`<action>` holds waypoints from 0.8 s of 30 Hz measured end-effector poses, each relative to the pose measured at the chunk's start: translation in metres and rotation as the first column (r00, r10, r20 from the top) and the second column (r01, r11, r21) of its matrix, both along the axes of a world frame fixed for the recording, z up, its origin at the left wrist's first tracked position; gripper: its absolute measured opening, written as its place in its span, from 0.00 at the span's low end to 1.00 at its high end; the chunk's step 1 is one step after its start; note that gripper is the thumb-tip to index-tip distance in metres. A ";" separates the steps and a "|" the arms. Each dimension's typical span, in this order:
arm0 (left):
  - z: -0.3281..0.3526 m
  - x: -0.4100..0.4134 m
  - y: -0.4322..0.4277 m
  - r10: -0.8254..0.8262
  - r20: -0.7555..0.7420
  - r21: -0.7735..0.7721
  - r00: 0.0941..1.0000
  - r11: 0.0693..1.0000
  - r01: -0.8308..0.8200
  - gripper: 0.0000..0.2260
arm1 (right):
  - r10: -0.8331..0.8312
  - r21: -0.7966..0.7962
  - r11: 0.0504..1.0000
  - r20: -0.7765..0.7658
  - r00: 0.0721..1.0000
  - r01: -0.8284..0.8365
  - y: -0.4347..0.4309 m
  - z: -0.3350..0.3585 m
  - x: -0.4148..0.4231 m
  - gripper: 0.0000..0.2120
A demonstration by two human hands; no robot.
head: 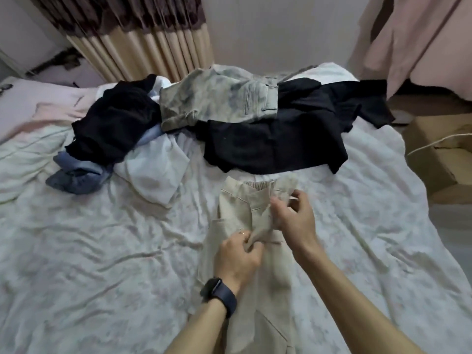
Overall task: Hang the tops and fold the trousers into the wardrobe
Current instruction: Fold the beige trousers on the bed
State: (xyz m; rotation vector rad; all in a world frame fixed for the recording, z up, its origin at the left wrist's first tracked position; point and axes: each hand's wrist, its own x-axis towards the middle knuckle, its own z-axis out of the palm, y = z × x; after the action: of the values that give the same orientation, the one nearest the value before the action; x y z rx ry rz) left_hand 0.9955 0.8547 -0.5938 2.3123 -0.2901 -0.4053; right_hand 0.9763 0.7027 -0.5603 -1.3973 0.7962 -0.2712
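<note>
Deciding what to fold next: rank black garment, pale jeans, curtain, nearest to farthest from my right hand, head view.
1. Black garment, just beyond the right hand.
2. Pale jeans, farther back, mid-bed.
3. Curtain, behind the bed, left.

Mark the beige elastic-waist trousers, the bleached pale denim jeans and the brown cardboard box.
beige elastic-waist trousers (236,204): head view, left front panel below the waistband.
bleached pale denim jeans (217,103): head view, middle of the crumpled leg fabric.
brown cardboard box (434,169): head view, middle of its visible cardboard.
</note>
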 end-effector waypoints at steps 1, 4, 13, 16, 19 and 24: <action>-0.003 0.014 0.012 0.146 -0.074 -0.015 0.986 0.989 -0.148 0.15 | 0.158 0.050 0.986 0.031 0.987 -0.159 0.007 0.001 0.007 0.20; -0.025 0.057 0.054 0.319 -0.392 0.175 0.863 0.947 -0.270 0.11 | 0.239 -0.022 0.970 -0.113 0.964 -0.243 0.014 -0.017 0.012 0.23; -0.061 0.154 0.017 0.174 -0.554 -0.077 0.814 0.963 -0.258 0.14 | 0.195 0.054 0.980 -0.440 0.876 -0.191 -0.030 -0.098 0.024 0.27; -0.064 0.164 0.005 0.109 -0.507 -0.112 0.855 0.975 -0.191 0.11 | 0.246 -0.020 0.956 -0.485 0.839 -0.292 -0.037 -0.109 0.050 0.31; -0.059 0.175 0.002 0.051 -0.394 -0.115 0.918 0.988 -0.104 0.11 | 0.129 -0.216 0.942 -0.476 0.870 -0.258 -0.048 -0.102 0.063 0.19; -0.060 0.206 0.015 0.125 -0.120 -0.012 0.985 0.992 -0.128 0.09 | 0.020 -0.517 0.832 -0.333 0.943 -0.201 -0.052 -0.080 0.088 0.16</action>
State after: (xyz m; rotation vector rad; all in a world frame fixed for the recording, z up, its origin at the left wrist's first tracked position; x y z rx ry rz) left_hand 1.2010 0.8693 -0.6533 2.2622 -0.0875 -0.4722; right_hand 1.0639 0.6508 -0.6403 -2.0626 0.9361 -0.1898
